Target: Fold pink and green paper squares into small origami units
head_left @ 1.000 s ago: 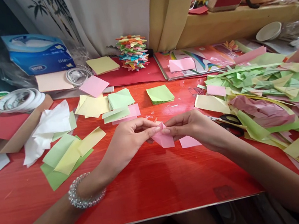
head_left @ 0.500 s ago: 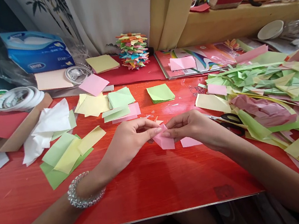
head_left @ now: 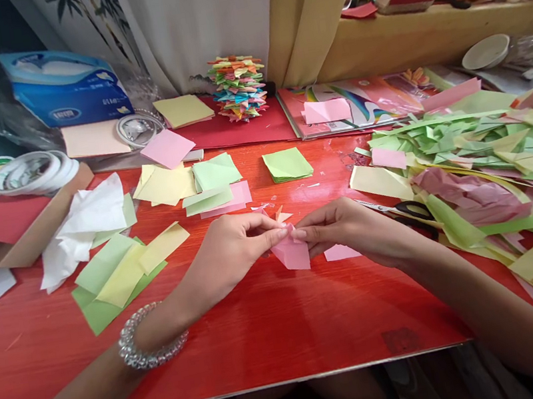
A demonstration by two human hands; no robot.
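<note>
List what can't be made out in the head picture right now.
Folded pink paper: head view, partly covered by the left hand and right hand.
Flat pink sheet: head view, partly behind the right hand.
Blue packet: head view, smallest print too small to read.
Pale curtain: head view, top cut off by the upper edge.

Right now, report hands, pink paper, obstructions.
Left hand and right hand pinching folded pink paper. Loose pink sheet partly hidden by right hand. Black-handled scissors near right hand; nothing visibly blocking.
</note>
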